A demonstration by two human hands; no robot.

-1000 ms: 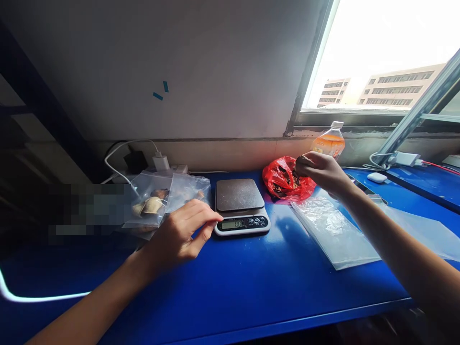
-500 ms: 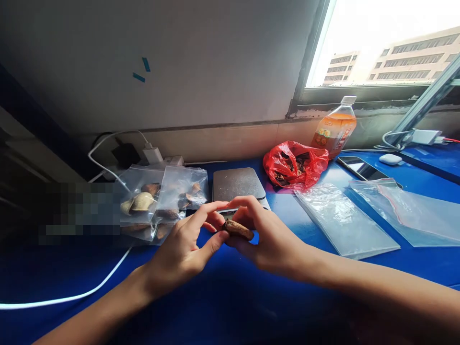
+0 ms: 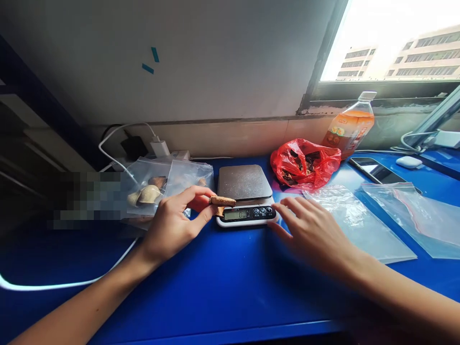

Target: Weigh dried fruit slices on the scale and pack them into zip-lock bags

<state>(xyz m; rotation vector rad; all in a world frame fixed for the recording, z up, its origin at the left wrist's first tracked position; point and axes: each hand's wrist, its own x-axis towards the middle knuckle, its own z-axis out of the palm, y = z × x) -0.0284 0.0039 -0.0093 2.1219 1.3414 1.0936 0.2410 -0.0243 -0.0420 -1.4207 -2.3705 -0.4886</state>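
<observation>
My left hand [image 3: 183,215] pinches a brown dried piece [image 3: 222,201], perhaps a mushroom or root slice, between thumb and fingers. A second pale-brown bit shows just beneath it. The piece hovers over the front left of a digital kitchen scale [image 3: 245,182], whose steel plate bears only specks. Its lit display seems to read 0.0. My right hand [image 3: 305,225] is empty with fingers apart, its fingertips at the right edge of the scale's button panel; whether they touch it I cannot tell.
Clear zip bags [image 3: 149,191] with dried pieces lie left of the scale. Behind right are a red plastic bag [image 3: 323,165] of dark dried bits and a drink bottle [image 3: 350,124]. Flat clear bags [image 3: 362,230], a phone [image 3: 381,170] and a white earbud case [image 3: 408,162] lie right.
My hands have parted. The right one let go of the dried piece and moved right beside the scale; the left keeps the piece. The scale's display and buttons have come into view.
</observation>
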